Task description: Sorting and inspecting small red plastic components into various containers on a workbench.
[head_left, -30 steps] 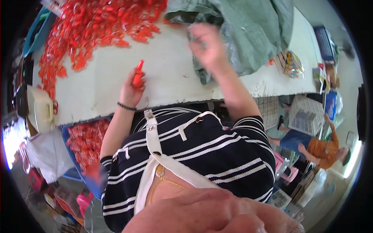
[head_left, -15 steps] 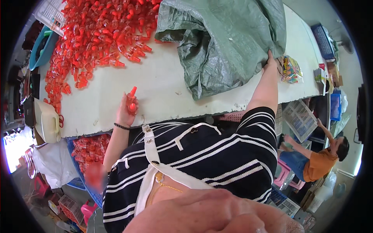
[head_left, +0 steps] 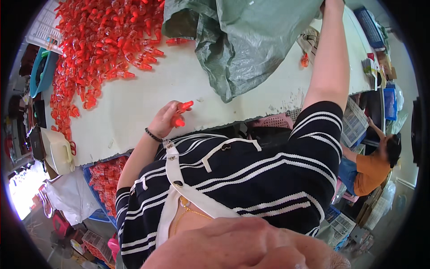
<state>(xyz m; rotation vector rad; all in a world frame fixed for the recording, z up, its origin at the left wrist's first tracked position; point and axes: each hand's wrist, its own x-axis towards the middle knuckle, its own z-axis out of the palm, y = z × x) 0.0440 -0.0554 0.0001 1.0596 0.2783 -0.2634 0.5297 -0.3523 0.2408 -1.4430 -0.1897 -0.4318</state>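
Observation:
My left hand (head_left: 163, 120), with a dark beaded bracelet at its wrist, is closed around small red plastic bottle-like pieces (head_left: 178, 121) near the table's front edge. Two bright red ends stick out past the fingers; the rest is hidden by the hand. At the top edge of the head view, my right hand (head_left: 330, 3) grips the right side of a large green plastic sack (head_left: 264, 40), its fingers mostly out of sight. A big heap of the same red pieces (head_left: 107, 40) spreads across the table left of the sack.
The white table (head_left: 148, 92) has a worn front edge. Below it at left stands a blue crate (head_left: 95, 177) of red pieces. A cream plastic jug (head_left: 59, 150) and a teal basin (head_left: 43, 74) are at far left. At right, a person in orange (head_left: 372, 172) sits by pale crates.
My right hand has moved farther away, drawing the sack's right side with it and uncovering a striped cloth. My left hand has shifted right, and the red pieces have turned.

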